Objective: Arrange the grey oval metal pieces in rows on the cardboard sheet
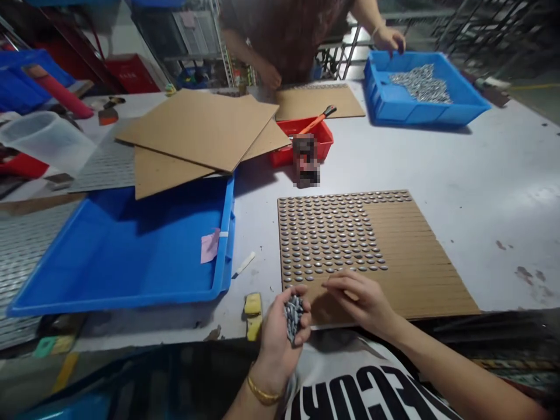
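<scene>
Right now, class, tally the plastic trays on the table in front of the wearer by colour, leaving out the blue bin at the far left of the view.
Blue: 2 (the large tray; the tray of metal parts)
Red: 1 (the small tray)
Total: 3

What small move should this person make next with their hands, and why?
Probably the right hand should place another piece from the handful of small metal pieces in the left hand onto the grooved cardboard sheet, because the rows of round-headed pieces cover only part of it, leaving bare grooves.
</scene>
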Motion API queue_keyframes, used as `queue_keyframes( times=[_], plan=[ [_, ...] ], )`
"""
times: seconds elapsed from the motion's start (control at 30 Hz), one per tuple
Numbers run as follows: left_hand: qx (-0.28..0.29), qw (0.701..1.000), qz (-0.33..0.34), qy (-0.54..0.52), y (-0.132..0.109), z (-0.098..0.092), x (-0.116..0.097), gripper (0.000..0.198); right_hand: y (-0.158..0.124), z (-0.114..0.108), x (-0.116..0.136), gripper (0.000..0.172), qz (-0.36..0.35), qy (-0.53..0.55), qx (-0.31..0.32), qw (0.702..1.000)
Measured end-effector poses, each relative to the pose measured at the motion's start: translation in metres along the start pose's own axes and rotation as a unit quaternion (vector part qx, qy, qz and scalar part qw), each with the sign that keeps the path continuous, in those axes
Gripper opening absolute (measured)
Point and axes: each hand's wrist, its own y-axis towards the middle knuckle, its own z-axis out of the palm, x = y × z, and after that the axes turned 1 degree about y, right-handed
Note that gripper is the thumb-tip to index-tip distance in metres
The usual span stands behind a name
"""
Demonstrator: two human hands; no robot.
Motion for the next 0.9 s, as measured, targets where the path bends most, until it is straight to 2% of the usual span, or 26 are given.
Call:
queue_keyframes(
  times=[0.1,0.13,0.27,0.37,0.53,0.7,0.8,0.9],
  plan=[
    [-0.030,0.995,0.097,-0.021,-0.002,-0.002,-0.010,0.017,-0.007,0.001,-0.018,0.021,-0.015,-0.067,-0.037,0.997],
    [-0.033,0.993,0.110,-0.020,-0.002,-0.002,-0.011,0.016,-0.008,0.003,-0.023,0.021,-0.023,-0.086,-0.039,0.995],
    [-0.018,0.997,0.073,-0.007,-0.001,-0.002,-0.005,0.015,-0.011,0.017,-0.036,0.023,-0.047,-0.147,-0.015,0.988],
    [-0.011,0.997,0.072,0.001,0.001,-0.003,0.001,0.016,-0.010,0.025,-0.041,0.026,-0.059,-0.183,-0.005,0.981],
    [-0.030,0.998,0.058,-0.006,0.001,-0.005,0.006,0.017,-0.007,0.028,-0.043,0.026,-0.063,-0.240,0.015,0.969],
    [-0.018,0.999,0.049,0.001,-0.001,-0.003,0.010,0.019,-0.008,0.029,-0.043,0.025,-0.057,-0.287,0.037,0.956],
    [-0.017,0.997,0.063,0.028,-0.003,-0.001,0.011,0.021,-0.006,0.028,-0.040,0.025,-0.042,-0.277,0.044,0.959],
    [-0.023,0.996,0.070,0.041,-0.006,0.001,0.012,0.021,-0.003,0.023,-0.029,0.023,-0.007,-0.199,0.036,0.979]
  ],
)
